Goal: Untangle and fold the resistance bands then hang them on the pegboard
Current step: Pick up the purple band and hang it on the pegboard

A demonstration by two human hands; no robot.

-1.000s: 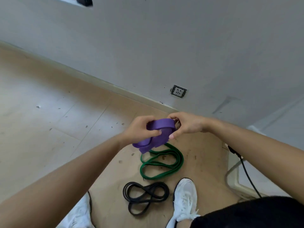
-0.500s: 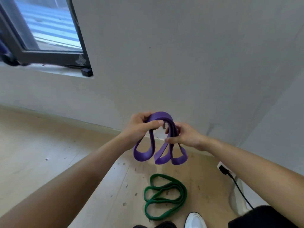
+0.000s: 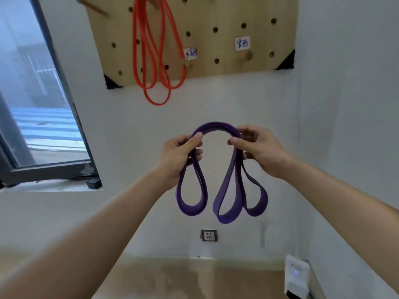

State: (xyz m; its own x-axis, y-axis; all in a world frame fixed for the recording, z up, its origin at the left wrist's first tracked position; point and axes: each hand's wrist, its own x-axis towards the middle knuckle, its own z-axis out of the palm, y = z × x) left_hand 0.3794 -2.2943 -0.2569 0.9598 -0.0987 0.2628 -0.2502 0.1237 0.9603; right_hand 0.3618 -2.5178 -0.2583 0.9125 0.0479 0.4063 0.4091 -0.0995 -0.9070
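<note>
Head view shows your left hand (image 3: 178, 155) and right hand (image 3: 260, 151), fingers (image 3: 195, 138) clamped on the arch of the folded purple band (image 3: 216, 126) below the pegboard (image 3: 216, 9); lift it level, layers stacked, and seat it over the bare peg (image 3: 248, 55).

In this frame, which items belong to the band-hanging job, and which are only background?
Job: purple band, gripped by the left hand and right hand; pegboard; orange band hanging on it; bare peg.
Background: window; wall socket; white box on the floor.
</note>
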